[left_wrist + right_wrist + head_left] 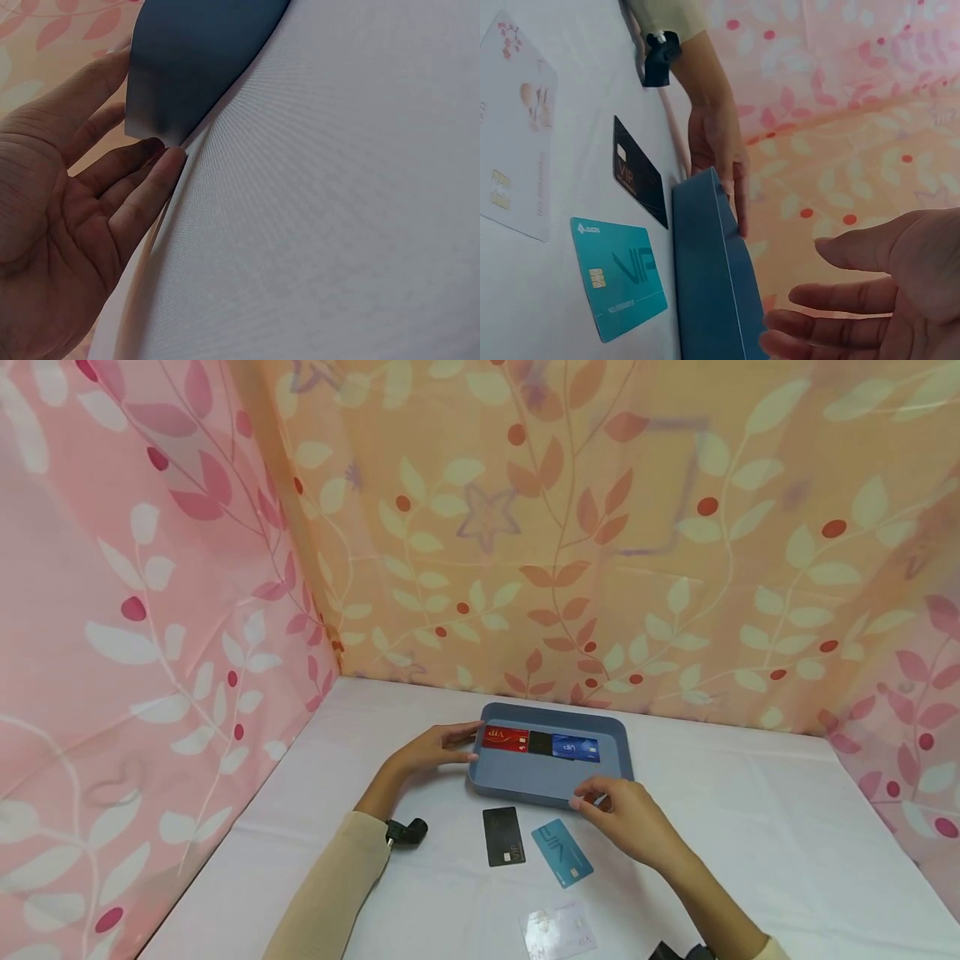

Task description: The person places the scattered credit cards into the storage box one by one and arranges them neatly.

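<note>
A blue-grey tray (517, 779) lies on the white cloth, holding a row of cards. In it are a red VIP card (506, 738), a black card (540, 743) and a blue VIP card (576, 748), whose edge overlaps the black one. My left hand (437, 747) touches the tray's left end with extended fingers, also seen at the wall in the left wrist view. Over the near right corner hovers my right hand (621, 817); its fingers are loosely bent, thumb apart, with nothing between them in the right wrist view.
In front of the tray lie a black VIP card (504, 837), a teal VIP card (562, 853) and a pale, shiny card (558, 932) nearest me. Floral cloth (555, 527) hangs behind the table and along its sides.
</note>
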The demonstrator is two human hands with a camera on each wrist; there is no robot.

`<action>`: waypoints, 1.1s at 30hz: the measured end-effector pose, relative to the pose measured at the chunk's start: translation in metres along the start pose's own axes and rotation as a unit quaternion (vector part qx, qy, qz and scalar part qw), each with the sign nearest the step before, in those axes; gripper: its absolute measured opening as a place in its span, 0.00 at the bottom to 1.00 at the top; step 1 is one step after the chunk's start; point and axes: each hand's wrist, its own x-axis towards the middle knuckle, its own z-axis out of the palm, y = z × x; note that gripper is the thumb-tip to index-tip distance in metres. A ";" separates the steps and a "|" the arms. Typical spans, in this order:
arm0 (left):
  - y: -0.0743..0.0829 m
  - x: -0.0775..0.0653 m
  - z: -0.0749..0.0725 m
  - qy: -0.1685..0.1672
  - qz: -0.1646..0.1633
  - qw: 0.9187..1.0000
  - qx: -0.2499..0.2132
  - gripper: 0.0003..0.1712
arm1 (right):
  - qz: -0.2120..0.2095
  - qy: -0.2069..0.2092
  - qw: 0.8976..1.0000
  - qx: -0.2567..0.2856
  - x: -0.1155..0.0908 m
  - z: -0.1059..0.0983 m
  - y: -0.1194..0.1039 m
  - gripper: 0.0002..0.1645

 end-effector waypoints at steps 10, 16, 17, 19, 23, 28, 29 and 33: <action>0.005 0.000 -0.002 0.008 -0.004 1.000 0.011 0.44 | -0.015 -0.021 1.000 0.001 -0.001 0.004 0.005 0.11; 0.005 -0.002 -0.001 0.004 -0.003 1.000 0.008 0.43 | 0.010 -0.021 0.999 -0.043 -0.003 0.018 0.007 0.11; 0.005 -0.003 -0.001 0.002 -0.005 1.000 0.006 0.43 | 0.017 -0.023 0.998 -0.052 -0.004 0.021 0.007 0.12; 0.003 -0.005 0.000 0.002 -0.007 1.000 0.009 0.43 | 0.029 -0.028 0.997 -0.066 -0.005 0.027 0.006 0.14; 0.000 -0.006 0.000 0.013 -0.017 1.000 0.006 0.43 | 0.044 -0.034 0.994 -0.089 -0.008 0.036 0.005 0.21; -0.001 -0.005 0.000 0.009 -0.011 1.000 0.004 0.43 | 0.049 -0.043 0.990 -0.124 -0.010 0.041 0.007 0.29; 0.000 -0.004 0.000 0.008 -0.009 1.000 0.003 0.43 | 0.047 -0.046 0.989 -0.133 -0.010 0.042 0.007 0.30; 0.001 -0.003 0.001 0.006 -0.008 1.000 0.004 0.43 | 0.042 -0.057 0.983 -0.170 -0.011 0.045 0.009 0.34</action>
